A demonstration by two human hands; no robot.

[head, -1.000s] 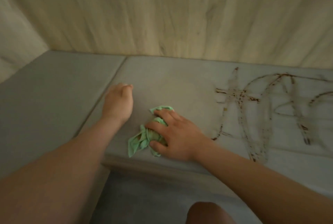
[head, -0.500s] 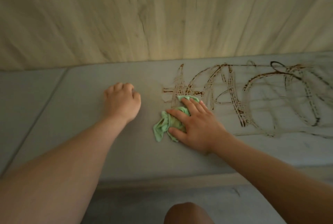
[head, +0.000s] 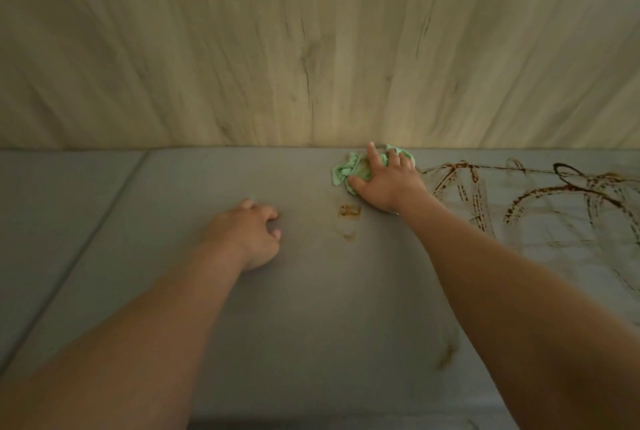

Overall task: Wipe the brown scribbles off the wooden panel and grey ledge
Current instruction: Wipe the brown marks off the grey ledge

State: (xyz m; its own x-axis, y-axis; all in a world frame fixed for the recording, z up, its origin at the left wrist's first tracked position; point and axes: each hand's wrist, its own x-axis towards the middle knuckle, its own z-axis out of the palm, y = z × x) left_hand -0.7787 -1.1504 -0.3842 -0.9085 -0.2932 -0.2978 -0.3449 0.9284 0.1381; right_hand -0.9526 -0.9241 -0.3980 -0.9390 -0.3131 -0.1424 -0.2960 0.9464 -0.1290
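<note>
My right hand (head: 389, 180) presses a crumpled green cloth (head: 346, 170) onto the grey ledge (head: 173, 222), right where the ledge meets the wooden panel (head: 311, 49). Its fingers are spread over the cloth. Brown scribbles (head: 536, 197) cover the ledge to the right of that hand, partly smeared. A small brown smudge (head: 349, 211) lies just below the cloth. My left hand (head: 247, 232) rests on the ledge with its fingers curled under, holding nothing. The part of the wooden panel in view shows only wood grain.
A seam (head: 104, 208) runs diagonally across the ledge at the left. A faint brown mark (head: 446, 357) sits on the ledge beside my right forearm. The ledge's front edge (head: 346, 421) lies at the bottom of the view.
My right hand has pushed the cloth away from me, up to the foot of the wooden panel, wiping the scribbles' left end. The view has moved closer. My left hand stays planted.
</note>
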